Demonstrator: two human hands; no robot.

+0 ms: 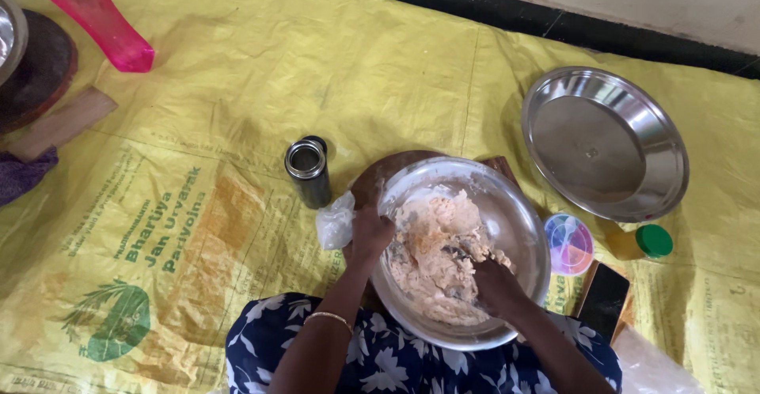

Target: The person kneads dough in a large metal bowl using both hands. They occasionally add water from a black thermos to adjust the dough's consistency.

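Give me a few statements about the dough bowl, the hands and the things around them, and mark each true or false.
1. The right hand is in the dough. True.
2. The left hand holds the steel cup. False: it grips the bowl rim; the cup stands apart.
3. The steel plate holds dough. False: it is bare.
4. A green-capped bottle lies right of the bowl. True.
5. The pink bottle stands upright. False: it lies on the yellow sheet.

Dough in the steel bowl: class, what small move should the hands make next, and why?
Probably fold the loose dough inward with the right hand and press. It looks shaggy and uneven, with smears on the steel bowl, while the left hand grips the rim to steady it.
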